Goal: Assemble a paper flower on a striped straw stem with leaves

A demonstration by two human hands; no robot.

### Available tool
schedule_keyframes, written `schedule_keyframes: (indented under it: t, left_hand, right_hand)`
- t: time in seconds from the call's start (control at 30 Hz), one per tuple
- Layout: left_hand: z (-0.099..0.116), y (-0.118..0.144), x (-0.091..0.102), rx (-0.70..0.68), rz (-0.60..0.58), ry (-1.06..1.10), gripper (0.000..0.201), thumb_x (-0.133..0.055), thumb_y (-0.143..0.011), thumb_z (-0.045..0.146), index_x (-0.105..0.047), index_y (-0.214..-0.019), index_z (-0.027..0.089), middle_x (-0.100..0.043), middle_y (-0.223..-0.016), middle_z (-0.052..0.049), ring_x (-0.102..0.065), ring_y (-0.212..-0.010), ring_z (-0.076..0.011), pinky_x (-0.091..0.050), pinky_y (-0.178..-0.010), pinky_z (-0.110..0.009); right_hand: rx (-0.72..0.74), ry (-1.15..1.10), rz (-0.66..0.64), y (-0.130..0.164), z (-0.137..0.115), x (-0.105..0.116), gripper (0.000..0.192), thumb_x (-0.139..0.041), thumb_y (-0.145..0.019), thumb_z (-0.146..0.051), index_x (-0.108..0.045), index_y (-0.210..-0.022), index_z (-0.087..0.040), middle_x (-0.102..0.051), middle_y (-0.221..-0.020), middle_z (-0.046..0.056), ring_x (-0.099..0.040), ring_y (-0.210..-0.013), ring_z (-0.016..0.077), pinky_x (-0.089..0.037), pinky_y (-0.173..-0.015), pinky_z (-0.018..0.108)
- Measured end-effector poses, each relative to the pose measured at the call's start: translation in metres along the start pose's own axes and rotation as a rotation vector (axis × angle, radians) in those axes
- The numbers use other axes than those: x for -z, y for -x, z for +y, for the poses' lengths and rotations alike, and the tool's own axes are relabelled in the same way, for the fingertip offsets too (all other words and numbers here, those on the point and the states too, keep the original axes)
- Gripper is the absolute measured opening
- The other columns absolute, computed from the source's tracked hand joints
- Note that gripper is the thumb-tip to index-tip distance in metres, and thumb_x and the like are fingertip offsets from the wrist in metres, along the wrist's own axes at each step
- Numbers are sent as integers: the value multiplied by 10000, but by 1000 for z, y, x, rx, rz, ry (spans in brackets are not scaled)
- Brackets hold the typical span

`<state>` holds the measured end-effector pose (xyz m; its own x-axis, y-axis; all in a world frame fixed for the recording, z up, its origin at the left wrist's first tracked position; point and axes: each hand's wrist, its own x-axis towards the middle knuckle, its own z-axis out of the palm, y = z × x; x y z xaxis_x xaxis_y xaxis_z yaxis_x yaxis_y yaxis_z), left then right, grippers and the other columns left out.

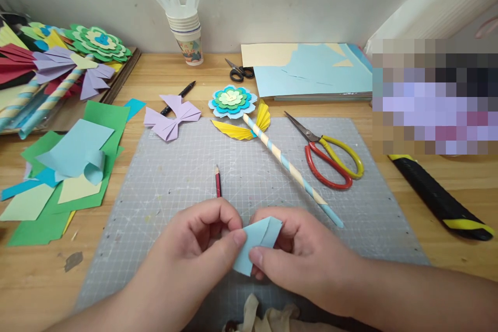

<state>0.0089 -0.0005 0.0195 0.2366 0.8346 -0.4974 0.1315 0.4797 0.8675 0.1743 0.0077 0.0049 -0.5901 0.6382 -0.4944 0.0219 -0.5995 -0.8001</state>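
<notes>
Both my hands pinch a small folded piece of light blue paper [257,243] over the near edge of the grey cutting mat [249,166]. My left hand [198,249] grips its left side with the thumb on top. My right hand [299,254] holds its right side, thumb against the lower corner. A red pencil [218,182] pokes out from under my left hand, its tip pointing away from me. A striped paper stick [288,166] with a yellow pleated fan [249,125] lies diagonally on the mat just beyond my right hand.
Red and yellow scissors [330,158] lie at the mat's right. A purple paper bow [171,119], a layered paper flower [232,101], black scissors [239,71] and a cup stack [189,36] lie farther back. Loose paper sheets [73,166] are piled left; a black and yellow tool [439,199] lies right.
</notes>
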Motion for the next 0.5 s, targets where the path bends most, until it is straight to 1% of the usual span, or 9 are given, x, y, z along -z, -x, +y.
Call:
schedule_keyframes:
  t: [0.1, 0.2, 0.37, 0.43, 0.5]
  left_hand:
    - [0, 1, 2, -27, -46, -15, 205, -557, -790, 315, -527, -638, 180, -481, -584, 40, -375, -523, -83, -315, -475, -188]
    - [0, 2, 2, -63, -70, -64, 210, -536, -804, 296, -526, -630, 180, -485, -604, 28, -408, -572, -100, -336, -509, -196]
    - [-2, 3, 0, -107, -35, -145, 245, -501, -834, 310, -514, -624, 184, -442, -574, 40, -381, -545, -98, -326, -490, -198]
    - [-4, 3, 0, -122, -21, -143, 270, -472, -868, 338, -510, -645, 191, -424, -573, 50, -362, -531, -93, -322, -479, -193]
    - [-5, 3, 0, -125, -29, -116, 249, -465, -876, 341, -511, -677, 198, -440, -587, 53, -375, -531, -91, -334, -484, -190]
  right_hand:
    - [-16, 14, -7, 1, -2, -1, 117, -552, -671, -182, -444, -629, -198, -393, -558, -69, -358, -531, 79, -283, -501, 216]
    - [-34, 40, -5, 1, -4, -2, 85, -558, -679, -193, -475, -662, -190, -425, -574, -61, -378, -542, 82, -296, -498, 214]
    - [-61, 42, 9, 0, -4, 0, 108, -574, -704, -243, -484, -670, -194, -419, -559, -62, -372, -522, 83, -289, -482, 220]
    - [-63, 40, 21, 0, -3, 1, 109, -569, -719, -248, -486, -671, -197, -421, -555, -61, -371, -522, 84, -291, -489, 224]
    - [-52, 35, 34, -1, -2, 2, 121, -569, -725, -250, -480, -663, -199, -417, -549, -61, -363, -519, 83, -290, -495, 228]
